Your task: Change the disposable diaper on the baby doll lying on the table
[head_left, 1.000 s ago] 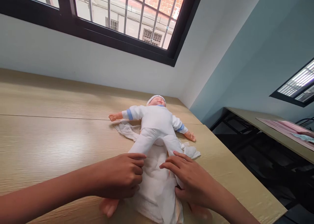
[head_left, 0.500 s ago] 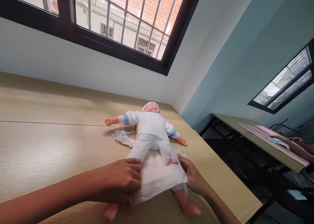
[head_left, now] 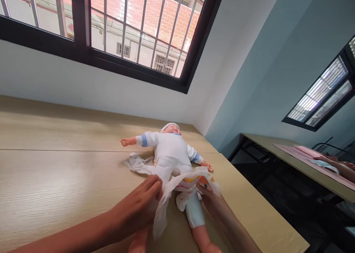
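A baby doll [head_left: 172, 151] in a white suit with blue cuffs lies on its back on the wooden table [head_left: 55, 179], head toward the window. A white diaper [head_left: 180, 184] is folded up over its hips and between its legs. My left hand [head_left: 140, 208] grips the diaper's left edge beside the doll's leg. My right hand [head_left: 210, 201] pinches the diaper's right edge at the doll's hip. The doll's bare feet point toward me. A crumpled white cloth [head_left: 138, 164] lies under the doll's left side.
The table ends at a wall below a barred window [head_left: 111, 27]. To the right, across a dark gap, stands another table [head_left: 291, 157] with a pink mat [head_left: 313, 155], where another person's arm [head_left: 344, 169] rests.
Both hands have lifted the diaper's front up from between the doll's legs toward its waist. The camera has tilted slightly, showing more of the window.
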{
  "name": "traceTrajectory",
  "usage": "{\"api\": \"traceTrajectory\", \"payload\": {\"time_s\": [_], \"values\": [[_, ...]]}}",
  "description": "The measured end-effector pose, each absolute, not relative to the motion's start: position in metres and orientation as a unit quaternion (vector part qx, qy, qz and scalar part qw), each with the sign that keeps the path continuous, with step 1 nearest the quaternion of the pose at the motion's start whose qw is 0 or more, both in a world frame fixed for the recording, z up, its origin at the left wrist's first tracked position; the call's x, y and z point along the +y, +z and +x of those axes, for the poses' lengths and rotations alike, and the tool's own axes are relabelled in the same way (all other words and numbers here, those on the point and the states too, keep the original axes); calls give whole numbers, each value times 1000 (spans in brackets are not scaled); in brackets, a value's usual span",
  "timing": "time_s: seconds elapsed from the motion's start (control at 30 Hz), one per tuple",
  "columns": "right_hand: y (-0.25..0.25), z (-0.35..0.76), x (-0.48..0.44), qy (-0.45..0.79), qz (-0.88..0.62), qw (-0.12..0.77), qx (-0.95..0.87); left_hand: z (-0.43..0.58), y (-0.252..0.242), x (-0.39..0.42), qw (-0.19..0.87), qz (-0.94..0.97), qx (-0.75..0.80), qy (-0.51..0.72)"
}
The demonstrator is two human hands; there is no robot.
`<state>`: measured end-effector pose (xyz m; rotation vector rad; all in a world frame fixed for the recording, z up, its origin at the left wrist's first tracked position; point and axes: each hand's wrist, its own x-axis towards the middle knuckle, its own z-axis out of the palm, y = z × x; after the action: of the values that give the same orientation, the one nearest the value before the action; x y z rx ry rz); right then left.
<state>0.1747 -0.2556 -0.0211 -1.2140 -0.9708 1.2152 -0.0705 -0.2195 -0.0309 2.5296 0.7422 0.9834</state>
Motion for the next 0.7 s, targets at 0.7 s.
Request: {"api": "traceTrajectory", "payload": {"time_s": [0.7], "values": [[10, 188, -199, 459, -489, 596, -441, -44, 24, -139, 358, 820, 296, 335]]}}
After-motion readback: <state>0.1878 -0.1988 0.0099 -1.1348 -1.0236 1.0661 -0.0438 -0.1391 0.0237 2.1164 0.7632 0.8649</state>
